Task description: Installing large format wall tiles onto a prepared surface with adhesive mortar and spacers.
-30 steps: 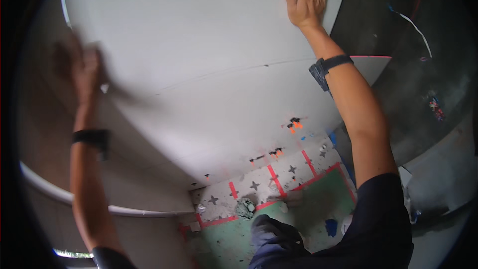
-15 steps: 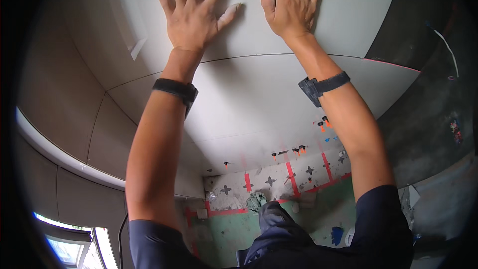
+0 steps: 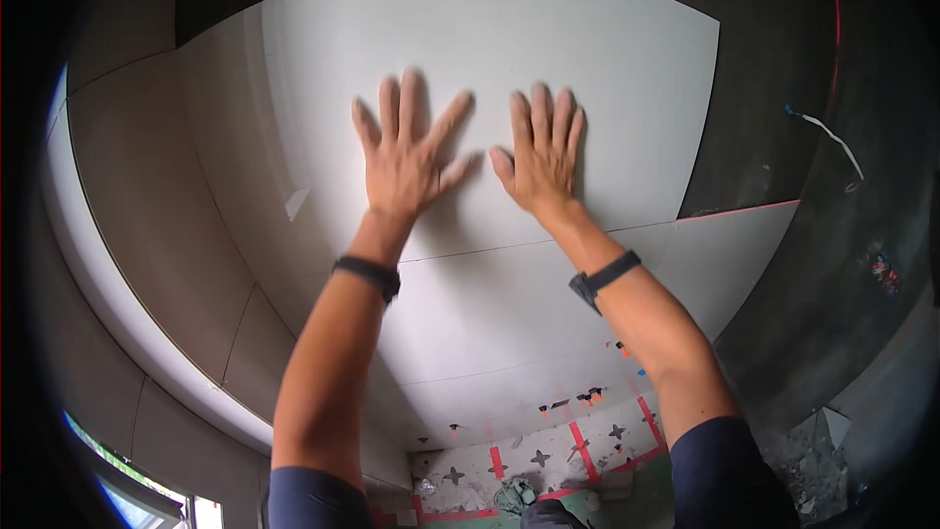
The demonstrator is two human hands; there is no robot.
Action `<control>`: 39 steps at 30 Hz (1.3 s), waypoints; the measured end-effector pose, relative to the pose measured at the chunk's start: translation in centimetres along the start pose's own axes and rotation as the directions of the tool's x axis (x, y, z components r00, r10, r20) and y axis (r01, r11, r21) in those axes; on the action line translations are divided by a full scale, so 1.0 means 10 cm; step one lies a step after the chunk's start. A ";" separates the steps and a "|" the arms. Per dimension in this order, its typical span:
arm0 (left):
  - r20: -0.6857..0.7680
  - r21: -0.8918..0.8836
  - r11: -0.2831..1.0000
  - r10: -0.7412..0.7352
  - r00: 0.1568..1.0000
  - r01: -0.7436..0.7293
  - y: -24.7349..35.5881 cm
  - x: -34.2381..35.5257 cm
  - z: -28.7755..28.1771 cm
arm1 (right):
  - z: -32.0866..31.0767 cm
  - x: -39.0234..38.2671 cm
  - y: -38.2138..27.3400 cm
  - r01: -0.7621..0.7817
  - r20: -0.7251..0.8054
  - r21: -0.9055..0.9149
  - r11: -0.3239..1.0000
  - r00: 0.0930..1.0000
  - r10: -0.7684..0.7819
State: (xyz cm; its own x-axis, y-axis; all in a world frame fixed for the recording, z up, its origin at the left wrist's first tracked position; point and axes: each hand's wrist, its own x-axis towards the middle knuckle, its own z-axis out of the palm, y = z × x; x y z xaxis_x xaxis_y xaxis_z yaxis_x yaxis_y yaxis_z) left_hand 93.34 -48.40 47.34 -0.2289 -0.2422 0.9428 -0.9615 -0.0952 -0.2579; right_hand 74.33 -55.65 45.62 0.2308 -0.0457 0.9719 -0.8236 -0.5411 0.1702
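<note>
My left hand lies flat on a large white wall tile, its fingers spread wide. Beside it, my right hand also presses palm-down on this tile, fingers stretched upward and a little apart. The two thumbs point toward each other with a small gap between them. Neither hand holds anything. Both hands sit just above the seam with the white tile below. A black band circles my left wrist and another black band my right.
Dark bare wall borders the tile above and right, with a white cable sticking out. Beige tiled wall meets it at left. Orange-and-black clips line the bottom edge, above floor marked with red stripes. Crumpled greenish cloth lies there.
The view has tilted upward and drawn back, so the tile's top edge and the dark wall above now show. Both hands stay flat on the tile, slightly closer together.
</note>
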 end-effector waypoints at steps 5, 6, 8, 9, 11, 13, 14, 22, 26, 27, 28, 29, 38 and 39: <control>-0.091 0.139 0.990 0.053 0.994 -0.040 -0.12 0.73 -0.21 | -0.08 0.59 0.01 0.054 -0.068 -0.042 0.998 0.996 -0.057; -0.100 0.141 0.989 0.051 0.994 -0.036 -0.11 0.74 -0.19 | -0.10 0.58 0.04 0.059 -0.075 -0.045 0.997 0.995 -0.063; -0.202 0.110 0.992 0.074 0.977 -0.053 -0.04 0.74 -0.12 | -0.11 0.55 0.09 0.072 -0.084 -0.065 0.995 0.993 -0.078; -0.204 0.111 0.992 0.075 0.976 -0.053 -0.05 0.75 -0.09 | -0.07 0.63 0.09 0.096 -0.135 -0.053 0.994 0.986 -0.102; -0.218 0.087 0.994 0.087 0.972 -0.069 -0.07 0.75 -0.06 | -0.07 0.54 0.09 0.077 -0.121 -0.060 0.995 0.989 -0.084; -0.211 0.105 0.992 0.084 0.974 -0.063 -0.05 0.79 -0.09 | -0.11 0.55 0.08 0.067 -0.115 -0.057 0.996 0.991 -0.073; -0.205 0.121 0.991 0.081 0.975 -0.057 -0.04 0.80 -0.11 | -0.09 0.52 0.09 0.065 -0.112 -0.056 0.996 0.991 -0.071; -0.215 0.108 0.992 0.081 0.973 -0.059 -0.02 0.76 -0.04 | -0.04 0.55 0.13 0.057 -0.088 -0.048 0.997 0.994 -0.061; -0.193 0.171 0.984 0.075 0.978 -0.042 -0.08 0.75 -0.02 | 0.01 0.58 0.08 0.076 -0.138 -0.002 0.997 0.987 -0.076; -0.219 0.184 0.982 0.084 0.972 -0.043 -0.11 0.79 -0.03 | 0.02 0.61 0.08 0.085 -0.158 -0.002 0.996 0.984 -0.084; -0.214 0.187 0.981 0.086 0.973 -0.045 -0.11 0.79 -0.03 | 0.02 0.63 0.09 0.092 -0.177 -0.001 0.996 0.980 -0.091; -0.216 0.176 0.983 0.092 0.972 -0.054 -0.09 0.75 -0.03 | 0.01 0.59 0.09 0.083 -0.168 -0.006 0.997 0.982 -0.082; -0.322 0.161 0.980 0.162 0.933 -0.115 -0.15 0.80 0.10 | 0.09 0.60 0.13 0.091 -0.224 0.061 0.994 0.972 -0.075; -0.322 0.162 0.981 0.157 0.933 -0.109 -0.15 0.79 0.12 | 0.11 0.63 0.12 0.097 -0.229 0.044 0.994 0.970 -0.085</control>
State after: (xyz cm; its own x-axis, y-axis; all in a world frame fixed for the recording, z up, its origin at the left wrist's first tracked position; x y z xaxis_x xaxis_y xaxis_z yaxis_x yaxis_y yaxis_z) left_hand 93.14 -51.30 54.94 -0.4139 0.0704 0.9076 -0.8933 -0.2233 -0.3901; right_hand 75.36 -57.50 51.74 0.1750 0.1941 0.9652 -0.7738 -0.5790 0.2567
